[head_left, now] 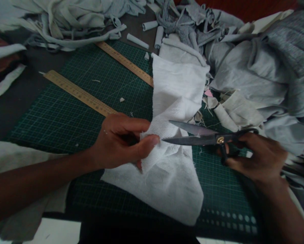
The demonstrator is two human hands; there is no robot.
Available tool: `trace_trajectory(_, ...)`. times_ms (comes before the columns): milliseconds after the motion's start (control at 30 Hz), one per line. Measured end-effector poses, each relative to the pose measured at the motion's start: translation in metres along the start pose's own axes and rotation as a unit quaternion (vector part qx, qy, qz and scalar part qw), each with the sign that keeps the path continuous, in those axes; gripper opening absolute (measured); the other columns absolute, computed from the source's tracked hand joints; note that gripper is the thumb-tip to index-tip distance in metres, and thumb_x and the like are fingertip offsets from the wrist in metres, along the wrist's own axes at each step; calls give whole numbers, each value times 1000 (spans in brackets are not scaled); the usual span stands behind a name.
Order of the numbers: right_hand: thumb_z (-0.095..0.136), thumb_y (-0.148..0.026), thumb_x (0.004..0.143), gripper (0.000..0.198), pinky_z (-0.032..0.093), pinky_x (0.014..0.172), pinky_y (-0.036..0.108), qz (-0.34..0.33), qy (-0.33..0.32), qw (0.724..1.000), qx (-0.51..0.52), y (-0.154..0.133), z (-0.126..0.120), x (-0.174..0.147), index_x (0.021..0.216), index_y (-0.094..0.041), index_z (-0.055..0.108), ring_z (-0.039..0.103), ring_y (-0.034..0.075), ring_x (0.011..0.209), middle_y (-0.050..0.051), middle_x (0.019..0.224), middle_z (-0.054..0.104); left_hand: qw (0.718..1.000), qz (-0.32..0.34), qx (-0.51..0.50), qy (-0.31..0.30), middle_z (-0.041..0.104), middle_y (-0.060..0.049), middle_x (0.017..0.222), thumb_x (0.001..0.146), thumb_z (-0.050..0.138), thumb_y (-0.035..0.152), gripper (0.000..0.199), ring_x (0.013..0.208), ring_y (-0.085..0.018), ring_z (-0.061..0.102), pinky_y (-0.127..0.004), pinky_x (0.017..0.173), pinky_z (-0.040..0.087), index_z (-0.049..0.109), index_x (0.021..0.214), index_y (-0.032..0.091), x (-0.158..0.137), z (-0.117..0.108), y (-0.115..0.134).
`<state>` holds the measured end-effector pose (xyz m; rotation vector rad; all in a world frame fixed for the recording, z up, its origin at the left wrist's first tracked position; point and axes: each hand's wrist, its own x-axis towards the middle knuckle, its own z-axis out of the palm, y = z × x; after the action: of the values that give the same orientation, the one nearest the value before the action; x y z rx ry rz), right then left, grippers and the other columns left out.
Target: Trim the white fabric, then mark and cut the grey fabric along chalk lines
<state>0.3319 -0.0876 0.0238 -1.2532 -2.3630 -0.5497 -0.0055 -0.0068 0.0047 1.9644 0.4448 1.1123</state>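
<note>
White cloth point(177, 81) takes the centre of the frame, running from upper centre to lower centre, bunched in the middle! Left hand point(118, 140) has it pinched, thumb closed against the fingers on a folded edge. Right hand point(260, 157), centre right, is wrapped round the handles of the scissors point(213, 139), blades parted partway, lower tip right beside the left thumb. Whether any cloth sits between those blades, I can't tell from where I stand!

Look at the room to move: open green mat point(65, 125) left of the cloth, broken by a wooden ruler point(79, 92) and a second ruler point(126, 64) above it, its end meeting the cloth's edge. More mat shows at lower right. On the right side it's tight, grey fabric point(256, 78) heaped along that edge, a pink scrap point(208, 93) among the offcuts.

Round the mat runs a dark table point(9, 115); tangled fabric point(73, 17) fills the upper left, a rolled strip point(138, 41) lies at upper centre, and a reddish surface point(223, 8) backs the upper right.
</note>
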Motion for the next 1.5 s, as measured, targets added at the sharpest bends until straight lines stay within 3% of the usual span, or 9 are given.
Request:
trace_trajectory(167, 57, -30, 102, 24, 32, 41, 22, -2, 0, 1000, -3, -1, -1, 0, 80, -24, 49, 49, 9, 42, -4, 59, 60, 1000, -1, -28, -2, 56, 12, 46, 100, 68, 17, 39, 33, 1, 49, -5, 35, 28, 53, 64, 16, -1, 1, 0)
trace_trajectory(433, 61, -27, 98, 22, 35, 42, 21, -12, 1, 1000, 14, 2, -3, 0, 79, -23, 50, 54, 10, 43, -5, 57, 60, 1000, 1, -26, -4, 54, 11, 45, 99, 70, 18, 34, 30, -1, 45, -9, 32, 27, 58, 67, 16, 0, 0, 2)
trace_trajectory(967, 64, -23, 90, 16, 31, 42, 23, -1, 8, 1000, 24, 5, -2, -4, 79, -24, 53, 53, 11, 44, -7, 56, 59, 998, 25, 48, 18, 45, 9, 51, 98, 71, 24, 35, 37, -2, 42, -13, 37, 27, 54, 68, 17, 0, -1, -1)
trace_trajectory(1167, 60, -23, 91, 16, 32, 41, 23, 0, 2, 1000, 20, 5, -5, -1, 78, -25, 52, 52, 11, 41, -7, 54, 59, 997, 18, 68, 32, 38, 9, 48, 95, 74, 24, 45, 36, -2, 36, -16, 36, 21, 44, 61, 19, -1, -2, -2)
trace_trajectory(1500, 59, -23, 93, 14, 31, 43, 25, 2, -12, 1000, 19, 3, -8, -3, 81, -25, 53, 53, 12, 46, -6, 60, 60, 991, 28, 118, 55, 38, 9, 48, 94, 73, 25, 44, 37, -3, 35, -17, 37, 22, 46, 61, 19, 2, -2, 0)
